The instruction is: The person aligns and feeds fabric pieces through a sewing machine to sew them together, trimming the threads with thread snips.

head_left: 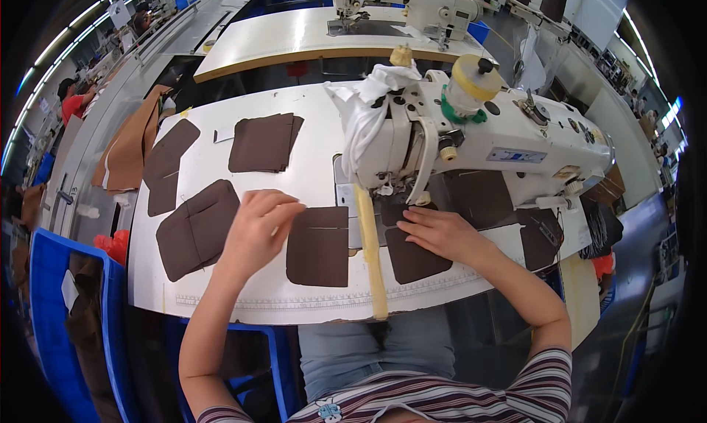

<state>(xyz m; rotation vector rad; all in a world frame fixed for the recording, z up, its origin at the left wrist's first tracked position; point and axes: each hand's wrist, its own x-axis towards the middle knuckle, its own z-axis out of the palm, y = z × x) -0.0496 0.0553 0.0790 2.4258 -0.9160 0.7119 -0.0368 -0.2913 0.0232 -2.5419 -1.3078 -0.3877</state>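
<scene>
My left hand (pixel 261 224) hovers at the top left corner of a dark brown fabric piece (pixel 317 250), fingers curled together; anything between the fingertips is too small to make out. My right hand (pixel 438 231) lies with fingers extended on another brown piece (pixel 416 265) at the white sewing machine (pixel 523 125), just by its presser foot (pixel 418 200). A yellow strip (pixel 370 261) runs between the two pieces. Left of my hands are loose brown pieces (pixel 195 231) and a squarish stack (pixel 261 139) on the white table (pixel 250 290).
Blue bins (pixel 48 290) stand at my lower left, beside a tan sheet pile (pixel 125 154). Another machine (pixel 434 11) stands on a table behind. More brown pieces (pixel 479 195) lie under the machine arm. A person in red (pixel 74 103) is at far left.
</scene>
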